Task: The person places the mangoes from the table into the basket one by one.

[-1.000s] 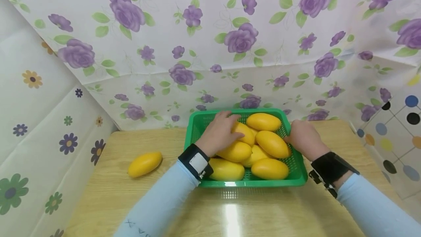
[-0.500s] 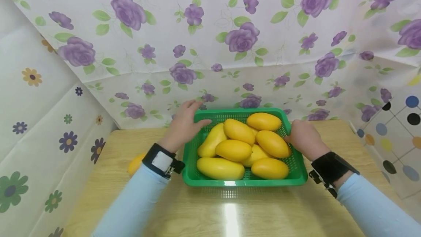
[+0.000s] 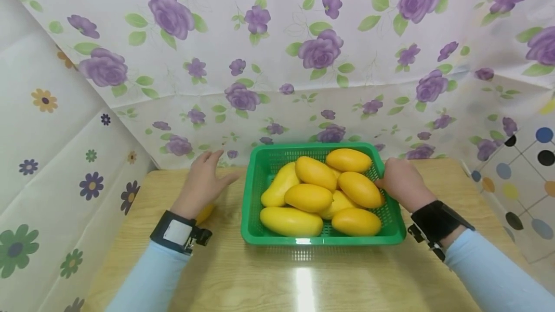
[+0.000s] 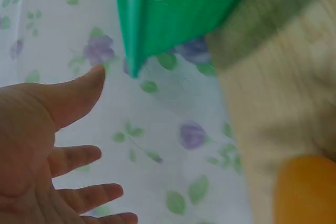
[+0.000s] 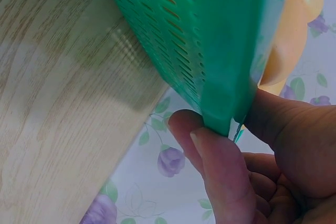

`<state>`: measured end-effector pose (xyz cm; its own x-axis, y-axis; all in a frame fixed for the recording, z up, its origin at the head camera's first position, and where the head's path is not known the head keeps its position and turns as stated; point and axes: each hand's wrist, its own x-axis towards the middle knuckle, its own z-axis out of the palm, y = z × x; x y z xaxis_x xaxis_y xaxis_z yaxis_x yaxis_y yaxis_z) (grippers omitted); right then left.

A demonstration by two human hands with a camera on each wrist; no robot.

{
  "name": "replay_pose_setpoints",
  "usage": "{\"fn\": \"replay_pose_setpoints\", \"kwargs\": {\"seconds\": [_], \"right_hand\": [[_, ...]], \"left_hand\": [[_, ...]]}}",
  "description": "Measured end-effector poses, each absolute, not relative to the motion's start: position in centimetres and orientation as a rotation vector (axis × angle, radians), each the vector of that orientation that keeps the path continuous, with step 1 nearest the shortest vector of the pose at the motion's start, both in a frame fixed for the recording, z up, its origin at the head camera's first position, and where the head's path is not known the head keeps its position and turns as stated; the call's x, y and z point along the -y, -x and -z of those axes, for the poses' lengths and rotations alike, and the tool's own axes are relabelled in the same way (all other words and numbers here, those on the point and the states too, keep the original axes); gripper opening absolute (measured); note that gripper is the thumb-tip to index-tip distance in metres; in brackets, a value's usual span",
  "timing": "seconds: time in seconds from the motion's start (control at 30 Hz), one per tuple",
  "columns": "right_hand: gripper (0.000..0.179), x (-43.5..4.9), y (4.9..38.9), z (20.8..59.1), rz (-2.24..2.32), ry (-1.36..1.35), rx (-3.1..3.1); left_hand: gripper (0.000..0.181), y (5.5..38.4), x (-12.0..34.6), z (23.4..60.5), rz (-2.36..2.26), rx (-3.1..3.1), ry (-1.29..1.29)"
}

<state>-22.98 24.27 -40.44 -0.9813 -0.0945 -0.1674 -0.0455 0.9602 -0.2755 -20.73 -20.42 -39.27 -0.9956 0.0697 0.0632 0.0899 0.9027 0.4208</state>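
Note:
A green plastic basket (image 3: 323, 241) full of yellow mangoes (image 3: 308, 197) stands on the table. At its right rim my right hand (image 3: 402, 183) grips the edge; in the right wrist view the thumb is inside and curled fingers (image 5: 223, 169) are outside. To the left of the basket my left hand (image 3: 201, 187) hovers with spread fingers and holds nothing. Beneath it lies one loose mango (image 3: 205, 213), mostly hidden by the hand. The left wrist view shows that mango (image 4: 307, 192) blurred at the lower right, apart from the left hand (image 4: 47, 150).
The wooden table (image 3: 269, 278) bears the basket and the loose mango. A flowered cloth (image 3: 282, 61) hangs directly behind the basket. Patterned sheets stand at the left (image 3: 56, 158) and right sides.
My left hand has left the mangoes inside the basket and moved left, over the loose mango. The right hand stays on the rim, and the basket has not moved.

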Motion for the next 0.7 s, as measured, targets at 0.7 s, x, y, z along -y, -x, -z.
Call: {"fn": "replay_pose_setpoints", "kwargs": {"seconds": [0.7], "right_hand": [[0.031,-24.3,22.8,40.5,0.388,0.131,-2.945]], "left_hand": [[0.109,17.2,25.3,44.1,0.634,3.279,-0.343]]}}
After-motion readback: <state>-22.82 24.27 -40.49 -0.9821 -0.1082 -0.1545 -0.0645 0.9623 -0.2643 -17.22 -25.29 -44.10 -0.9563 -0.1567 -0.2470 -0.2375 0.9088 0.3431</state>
